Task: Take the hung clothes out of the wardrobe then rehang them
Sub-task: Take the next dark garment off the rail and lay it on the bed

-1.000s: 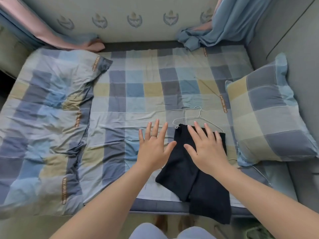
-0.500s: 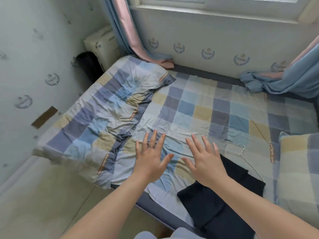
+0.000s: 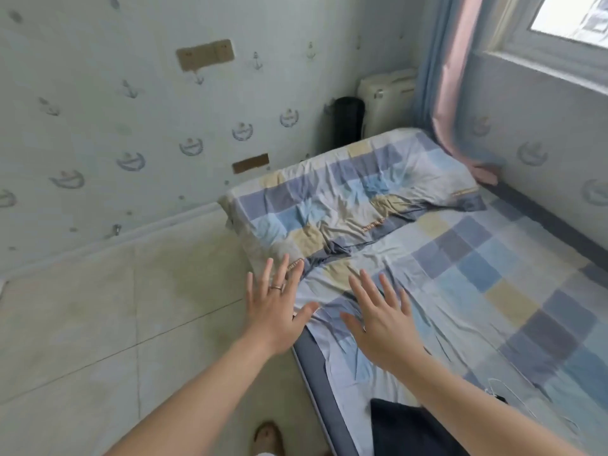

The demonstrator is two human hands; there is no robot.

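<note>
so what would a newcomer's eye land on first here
The left hand and right hand are spread open mid-frame, holding nothing. Beyond them a rumpled checked quilt lies on the bed. A dark garment by a wire hanger sits at the bottom edge.

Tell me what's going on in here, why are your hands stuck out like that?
A person stands beside the bed with both arms stretched out. The left hand and the right hand are open, fingers spread, and hold nothing. A dark garment lies on the bed's near edge, next to a thin wire hanger. So the garment is out and not yet rehung. No wardrobe shows in this view.
</note>
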